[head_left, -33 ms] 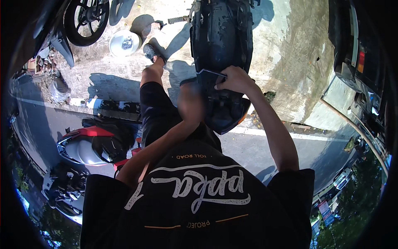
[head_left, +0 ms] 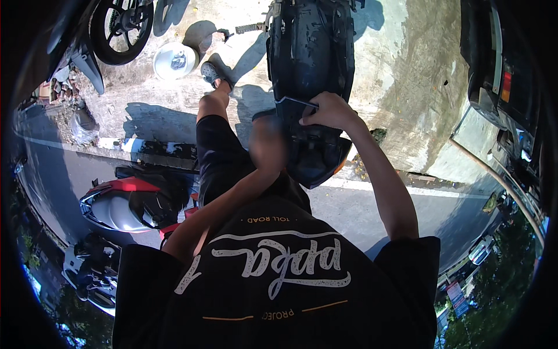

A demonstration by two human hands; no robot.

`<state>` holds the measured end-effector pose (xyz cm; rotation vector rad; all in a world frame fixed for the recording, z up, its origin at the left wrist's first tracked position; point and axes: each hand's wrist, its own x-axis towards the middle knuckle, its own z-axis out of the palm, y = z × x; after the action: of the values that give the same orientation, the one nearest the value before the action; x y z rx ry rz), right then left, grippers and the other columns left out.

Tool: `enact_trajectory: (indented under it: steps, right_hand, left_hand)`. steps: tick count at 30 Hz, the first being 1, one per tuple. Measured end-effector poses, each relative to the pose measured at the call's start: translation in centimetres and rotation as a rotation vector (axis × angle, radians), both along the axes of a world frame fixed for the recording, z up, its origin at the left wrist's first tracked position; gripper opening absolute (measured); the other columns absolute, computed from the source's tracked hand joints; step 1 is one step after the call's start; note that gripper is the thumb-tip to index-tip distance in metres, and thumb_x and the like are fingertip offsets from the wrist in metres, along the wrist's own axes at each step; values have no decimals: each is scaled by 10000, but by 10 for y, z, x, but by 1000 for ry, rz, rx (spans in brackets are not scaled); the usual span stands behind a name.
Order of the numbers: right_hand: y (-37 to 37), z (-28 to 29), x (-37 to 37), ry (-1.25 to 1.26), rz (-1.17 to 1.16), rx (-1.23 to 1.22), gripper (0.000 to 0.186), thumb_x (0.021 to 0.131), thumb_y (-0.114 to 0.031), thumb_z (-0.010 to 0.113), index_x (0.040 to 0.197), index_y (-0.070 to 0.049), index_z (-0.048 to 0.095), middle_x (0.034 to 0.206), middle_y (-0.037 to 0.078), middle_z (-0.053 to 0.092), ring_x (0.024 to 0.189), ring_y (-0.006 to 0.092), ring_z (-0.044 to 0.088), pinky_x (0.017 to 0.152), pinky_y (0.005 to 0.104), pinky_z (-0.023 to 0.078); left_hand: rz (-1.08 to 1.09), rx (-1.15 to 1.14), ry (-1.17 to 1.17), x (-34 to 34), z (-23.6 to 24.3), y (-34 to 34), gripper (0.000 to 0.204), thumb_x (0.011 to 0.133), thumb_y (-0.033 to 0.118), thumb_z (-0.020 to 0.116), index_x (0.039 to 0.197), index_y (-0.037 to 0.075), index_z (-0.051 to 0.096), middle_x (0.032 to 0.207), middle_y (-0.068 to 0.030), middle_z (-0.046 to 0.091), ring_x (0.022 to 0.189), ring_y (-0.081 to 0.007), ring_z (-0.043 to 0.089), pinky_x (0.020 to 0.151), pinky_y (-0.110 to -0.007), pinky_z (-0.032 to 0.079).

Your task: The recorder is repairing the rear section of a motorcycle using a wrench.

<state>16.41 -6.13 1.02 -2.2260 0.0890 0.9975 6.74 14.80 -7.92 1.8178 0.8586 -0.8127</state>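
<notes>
Below me stands a dark motorcycle body [head_left: 311,64] without its seat, with a black tail panel [head_left: 314,160] at the near end and an orange lamp edge on its right. My right hand [head_left: 330,111] rests at the front of this panel, fingers curled and thumb pinched in. A thin pale-grey line [head_left: 295,101] runs to its fingers; whether that is a bar or the panel's rim I cannot tell. My left hand [head_left: 267,144] is at the panel's left side, smeared, so its fingers and anything in them do not show.
A white bucket [head_left: 175,60] stands on the concrete at the far left, near my clog [head_left: 214,73]. Beyond it is a motorcycle wheel [head_left: 122,28]. A red and grey scooter [head_left: 125,206] is on the road at left. A dark vehicle [head_left: 511,75] edges the right side.
Both hands and the motorcycle body stay in place. A dark motorcycle on the road at the lower left has shifted slightly.
</notes>
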Motion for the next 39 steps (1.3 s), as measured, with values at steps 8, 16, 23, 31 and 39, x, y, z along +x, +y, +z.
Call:
enact_trajectory:
  steps: [8,16,23,31,39]
  right_hand:
    - [18,3,3,-137,78,-181,326,692,-390,841,871,-134,749,897,102,742,915,310,714,854,432,547]
    - [1,5,-20,-99,-261,11,302,814,-377,735,908,-90,729,921,151,726,923,336,698,847,436,539]
    - [33,71,-61,216,-1150,616,228,1069,-269,433,1121,-97,574,635,-2,487,491,90,482,454,239,365]
    - [155,72,-85,111,-2036,618,196,1067,-278,421,1003,-146,551,644,-28,449,423,67,370,372,223,268]
    - [260,14,-27,-47,-2165,-115,303,1015,-281,465,1037,-8,593,780,177,587,756,339,610,708,412,466]
  left_hand:
    - [-1,-146,-23,-7,-38,24,522,977,413,548,1186,-54,655,1282,-215,557,1138,-380,575,980,-425,445]
    - [-72,-30,-26,63,53,20,527,960,471,572,1155,-13,647,1287,-339,491,988,-336,607,904,-420,495]
    - [-314,24,-550,140,36,33,237,945,213,599,1081,26,651,1197,-229,476,901,-289,620,734,-371,537]
    - [-1118,-330,-807,225,75,-17,133,894,63,662,1016,79,714,1103,-151,565,762,-223,676,684,-309,544]
    - [-1946,-521,-696,265,86,-49,272,877,163,677,1140,96,693,1215,-225,538,1036,-416,627,853,-451,539]
